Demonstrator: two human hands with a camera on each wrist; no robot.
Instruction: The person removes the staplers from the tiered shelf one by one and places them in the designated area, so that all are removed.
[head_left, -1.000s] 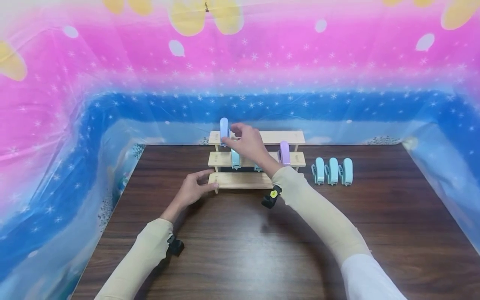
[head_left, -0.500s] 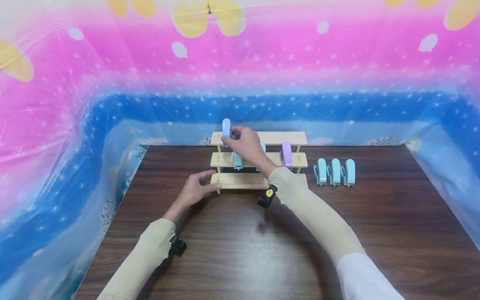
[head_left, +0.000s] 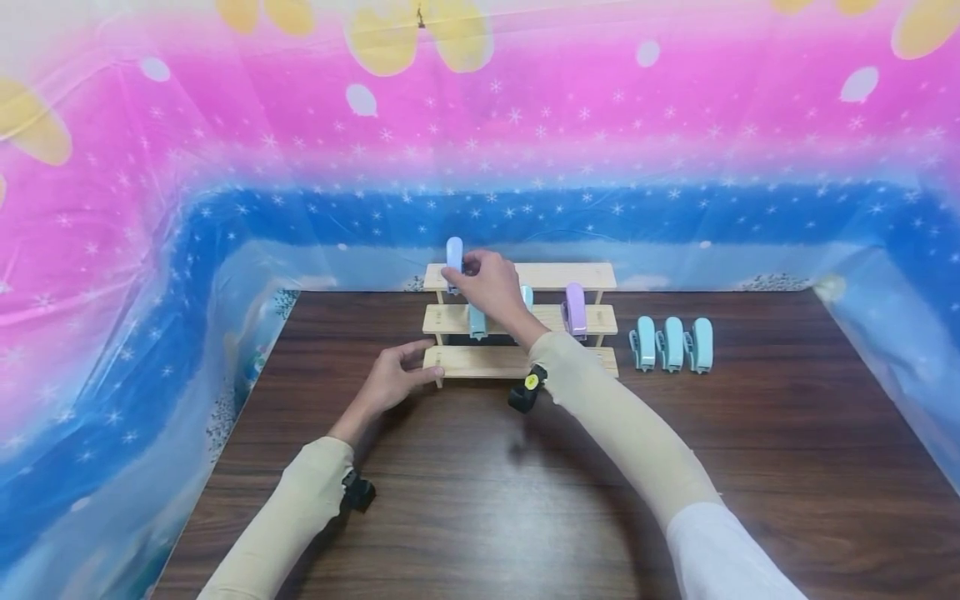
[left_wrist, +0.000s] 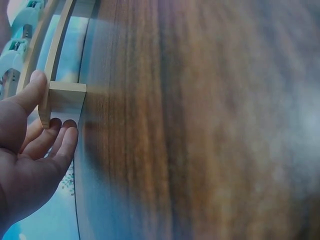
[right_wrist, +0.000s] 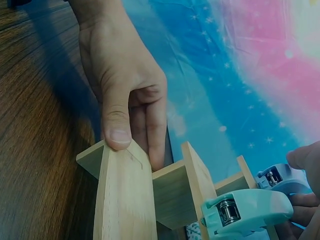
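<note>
One pale blue stapler (head_left: pixel 454 252) is pinched in the right hand (head_left: pixel 492 285) at the left end of the top shelf (head_left: pixel 566 275); the bottom shelf's (head_left: pixel 487 362) left end is gripped by the left hand (head_left: pixel 387 379).

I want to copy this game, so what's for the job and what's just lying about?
For the job:
three-tiered pale wood stand, held by the left hand
rounded pale blue stapler, in the right hand
rounded purple stapler and two rounded mint staplers on the stand
probably three matching mint staplers beside it

Just there:
dark brown wooden table
pink and blue cloth backdrop
black wrist cameras
</note>
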